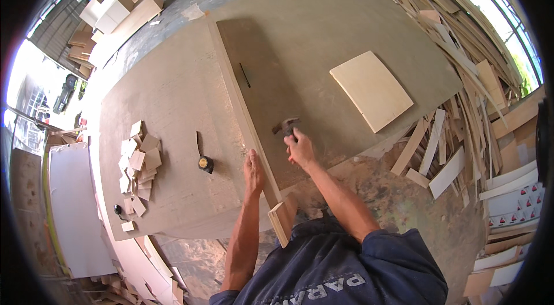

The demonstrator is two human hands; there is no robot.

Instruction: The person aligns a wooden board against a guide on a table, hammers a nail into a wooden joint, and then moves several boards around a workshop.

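A long narrow wooden board (pixel 242 106) stands on edge across the large worktable (pixel 179 80). My left hand (pixel 253 175) rests against the left side of this board near its close end, with the fingers stretched out. At the board's near end, a short wooden piece (pixel 281 221) sits crosswise by the table's front edge, close to my body. On the other side of the board, my right hand (pixel 299 149) is closed around the handle of a claw hammer (pixel 287 126). The hammer's head is held above the tabletop, apart from the board.
A pale rectangular panel (pixel 372 91) lies at the right. Left are a tape measure (pixel 205 163), a heap of small wooden pieces (pixel 138 161) and a small black object (pixel 118 209). A thin dark object (pixel 245 75) lies beyond the hammer. Scrap boards (pixel 433 149) crowd the right floor.
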